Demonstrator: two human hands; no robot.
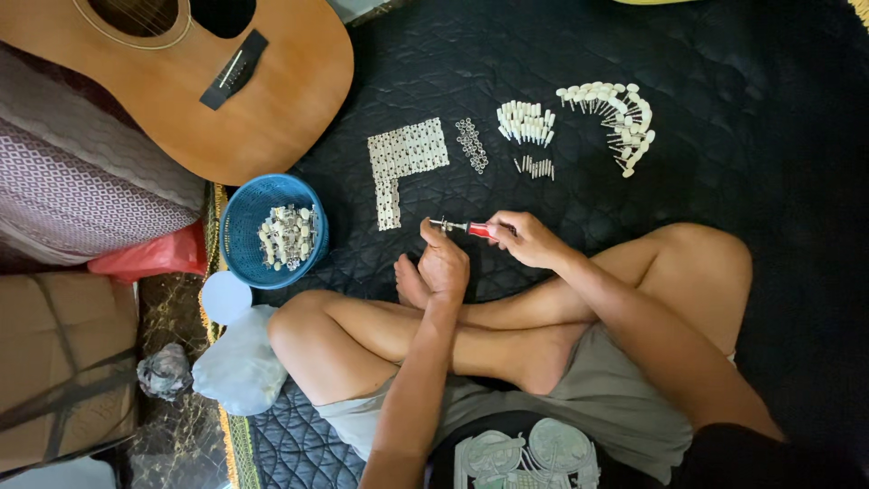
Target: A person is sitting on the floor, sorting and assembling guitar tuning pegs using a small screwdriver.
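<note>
I'm sitting cross-legged on the black quilted mat (pixel 724 118), and my right hand (pixel 529 240) is closing around the red handle of a small screwdriver (pixel 466 227), thumb and fingers wrapped round it, the thin metal shaft pointing left toward my other hand. My left hand (pixel 444 264) is curling shut just above my foot, fingertips pinching a small metal part (pixel 438 223) right at the driver's tip; the part is too small for me to make out clearly. I'm judging the driver as light and stiff, and the handle is the place to take it, since the bare shaft looks slick and narrow. The little part is going to be hard, light and easy to drop, so I'm pinching it by its sides and keeping it touching the tip. Just left of my knee the blue basket (pixel 237 226) is holding a heap of pale metal pieces (pixel 286 237). Ahead of me on the mat I'm seeing an L-shaped patch of tiny white pieces (pixel 403 156), a short row of small rings (pixel 471 145), a bunch of white pegs (pixel 526 122), some little screws (pixel 536 167) and a curve of white knobbed pieces (pixel 617 118). The guitar (pixel 262 100) is lying well off to my upper left.
</note>
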